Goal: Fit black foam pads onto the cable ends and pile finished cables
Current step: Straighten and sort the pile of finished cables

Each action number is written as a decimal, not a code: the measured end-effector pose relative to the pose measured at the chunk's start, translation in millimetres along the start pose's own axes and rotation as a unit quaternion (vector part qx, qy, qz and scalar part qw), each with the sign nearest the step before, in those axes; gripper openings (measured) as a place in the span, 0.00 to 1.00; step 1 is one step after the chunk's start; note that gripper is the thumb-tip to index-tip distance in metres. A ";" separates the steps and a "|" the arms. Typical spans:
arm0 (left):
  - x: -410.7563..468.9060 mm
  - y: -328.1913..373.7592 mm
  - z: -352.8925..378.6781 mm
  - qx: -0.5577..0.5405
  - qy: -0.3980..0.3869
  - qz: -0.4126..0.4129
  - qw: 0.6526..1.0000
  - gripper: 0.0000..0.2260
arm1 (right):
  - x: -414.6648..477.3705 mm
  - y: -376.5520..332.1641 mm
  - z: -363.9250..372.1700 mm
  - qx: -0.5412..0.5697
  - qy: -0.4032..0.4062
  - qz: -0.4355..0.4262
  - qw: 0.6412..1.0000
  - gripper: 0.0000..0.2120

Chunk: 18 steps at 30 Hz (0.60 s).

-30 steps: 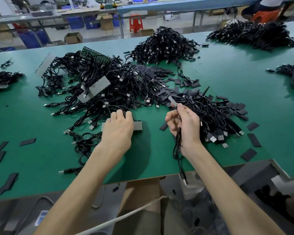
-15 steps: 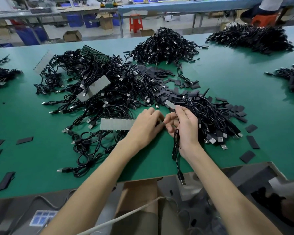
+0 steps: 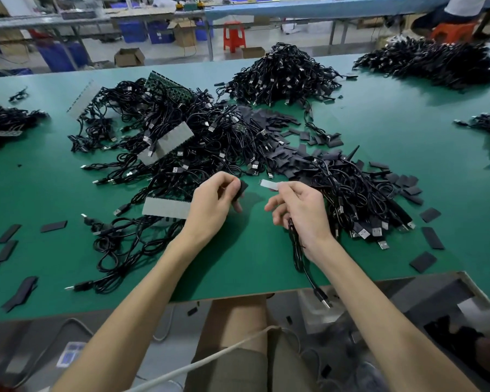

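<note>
My left hand (image 3: 212, 203) pinches a black foam pad (image 3: 241, 189) just above the green table (image 3: 68, 193). A short gap to its right, my right hand (image 3: 303, 213) holds a black cable (image 3: 299, 250) whose flat grey end (image 3: 269, 184) points at the pad. The cable's loop hangs below my wrist and its USB plug (image 3: 324, 300) dangles past the table's front edge. A pile of cables with pads (image 3: 359, 199) lies right of my right hand. Loose foam pads (image 3: 269, 120) are scattered behind it.
A tangle of black cables (image 3: 167, 142) with grey strips (image 3: 166, 207) covers the left centre. More cable heaps lie at the back (image 3: 283, 75), far right (image 3: 430, 60) and far left (image 3: 3, 123). Single pads (image 3: 430, 237) dot the front corners.
My left hand left the grey strip, came right to meet my right hand, and now holds a foam pad. The two hands have drawn a little apart again, with the grey cable end exposed.
</note>
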State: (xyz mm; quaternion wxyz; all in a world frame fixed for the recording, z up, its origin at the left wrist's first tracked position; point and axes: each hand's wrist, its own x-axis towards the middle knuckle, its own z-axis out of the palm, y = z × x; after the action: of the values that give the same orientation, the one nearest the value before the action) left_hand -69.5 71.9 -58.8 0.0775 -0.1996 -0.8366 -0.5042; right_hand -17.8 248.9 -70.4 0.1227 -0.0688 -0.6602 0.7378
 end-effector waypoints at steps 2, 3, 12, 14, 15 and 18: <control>1.3 7.4 8.4 -0.044 -0.014 -0.003 0.999 0.05 | 0.6 0.5 -0.6 0.004 -0.003 -0.004 1.000 0.09; 1.2 10.2 12.8 -0.054 -0.025 -0.003 0.998 0.04 | 0.7 1.0 -0.7 0.003 -0.005 -0.005 1.000 0.08; -5.0 3.8 21.9 -0.070 -0.049 -0.007 0.996 0.06 | -1.2 4.7 -0.3 -0.027 -0.029 -0.018 0.999 0.06; -4.9 2.6 20.2 -0.098 -0.044 -0.010 0.994 0.07 | -1.9 4.4 -0.5 -0.031 -0.035 -0.016 0.999 0.05; -4.9 2.5 19.9 -0.110 -0.043 -0.012 0.993 0.08 | -2.3 4.3 -0.6 -0.034 -0.038 -0.017 0.999 0.04; -5.3 2.3 18.7 -0.140 -0.045 -0.017 0.989 0.08 | -4.0 4.1 -0.1 -0.051 -0.052 -0.024 0.997 0.04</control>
State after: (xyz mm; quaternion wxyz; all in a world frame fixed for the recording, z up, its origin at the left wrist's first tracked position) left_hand -62.4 87.8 -67.7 0.0029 -0.2165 -0.7639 -0.6079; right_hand -14.3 247.6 -74.7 0.1022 -0.0202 -0.7040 0.7026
